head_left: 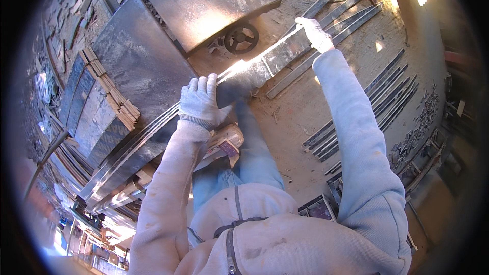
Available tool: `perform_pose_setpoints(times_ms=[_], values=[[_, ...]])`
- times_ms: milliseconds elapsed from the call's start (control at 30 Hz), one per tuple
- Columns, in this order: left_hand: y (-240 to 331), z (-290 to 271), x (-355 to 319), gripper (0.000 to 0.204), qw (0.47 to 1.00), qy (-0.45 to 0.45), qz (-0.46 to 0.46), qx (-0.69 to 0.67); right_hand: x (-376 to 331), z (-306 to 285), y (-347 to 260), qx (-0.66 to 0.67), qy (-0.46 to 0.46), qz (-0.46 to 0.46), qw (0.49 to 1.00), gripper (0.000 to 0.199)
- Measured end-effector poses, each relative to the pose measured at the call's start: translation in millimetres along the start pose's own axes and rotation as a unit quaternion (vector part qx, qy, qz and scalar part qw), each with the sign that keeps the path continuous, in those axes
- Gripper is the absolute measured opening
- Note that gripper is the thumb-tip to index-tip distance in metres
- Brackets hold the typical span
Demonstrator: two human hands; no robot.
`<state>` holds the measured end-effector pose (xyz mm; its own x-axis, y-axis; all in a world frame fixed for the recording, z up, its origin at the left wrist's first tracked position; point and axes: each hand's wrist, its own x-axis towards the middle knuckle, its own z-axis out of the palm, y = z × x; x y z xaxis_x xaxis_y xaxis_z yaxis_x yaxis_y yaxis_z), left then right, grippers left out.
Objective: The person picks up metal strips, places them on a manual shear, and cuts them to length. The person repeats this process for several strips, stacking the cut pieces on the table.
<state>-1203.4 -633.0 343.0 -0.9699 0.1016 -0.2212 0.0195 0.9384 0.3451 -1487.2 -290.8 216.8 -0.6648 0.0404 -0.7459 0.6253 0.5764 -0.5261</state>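
A stack of long dark strips (265, 69) with pale edges runs diagonally in front of me, from lower left to upper right. My gloved left hand (201, 98) grips it near the middle, fingers over the far edge and thumb spread along the near face. Toward the upper right end, my gloved right hand (316, 34) is wrapped over the stack's edge. The strips lean close along a flat metal machine table (137, 61). Whether they rest on it under my left hand I cannot tell.
Beyond stands another metal tabletop (219, 0) with a black handwheel (241, 38) below its edge. Several dark strips (377, 102) lie on the dusty floor at right, near scattered offcuts (420, 122). A bundle of pale wooden slats (109, 89) lies on dark boards at left.
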Motion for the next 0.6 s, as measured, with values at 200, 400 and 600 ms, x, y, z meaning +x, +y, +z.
perform_pose_setpoints(times_ms=[200, 400, 600], values=[[-2, -4, 1, 0.098, 1.000, 0.015, 0.015, -0.008, -64, 77, 25, 0.259, -0.033, 0.112, 0.959, 0.034], [-2, -7, 0, 0.102, 0.999, 0.006, 0.012, -0.035, -71, 159, 72, 0.237, -0.103, 0.141, 0.956, 0.034], [4, -12, 6, 0.097, 0.999, -0.040, -0.018, -0.010, -80, -75, 181, 0.135, 0.302, -0.010, 0.944, 0.058]])
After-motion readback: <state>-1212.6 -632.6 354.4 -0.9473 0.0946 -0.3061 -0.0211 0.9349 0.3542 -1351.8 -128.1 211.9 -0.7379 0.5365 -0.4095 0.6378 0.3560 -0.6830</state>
